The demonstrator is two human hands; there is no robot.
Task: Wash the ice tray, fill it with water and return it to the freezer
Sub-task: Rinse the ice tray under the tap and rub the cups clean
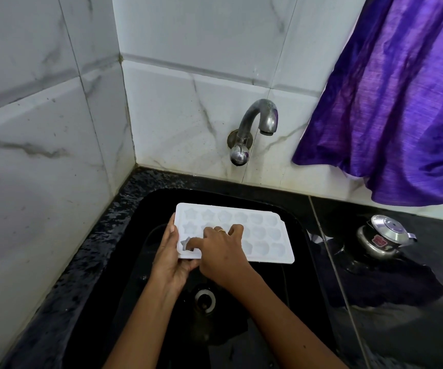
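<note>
A white ice tray (pixel 265 230) with star- and shell-shaped cells is held level over the black sink (pixel 299 225). My left hand (pixel 171 258) grips the tray's near-left corner from the side and below. My right hand (pixel 221 249) lies on top of the tray, its forefinger pressed into the near-left star cell, the other fingers curled over the middle cells. A ring shows on one finger. The metal tap (pixel 260 121) juts from the wall above the tray; no water runs from it.
The sink drain (pixel 205 300) lies below my wrists. A small steel lidded pot (pixel 384 237) stands on the black counter (pixel 401 315) to the right. A purple curtain (pixel 391 102) hangs at the upper right. Marble-look tiled walls close in the left and back.
</note>
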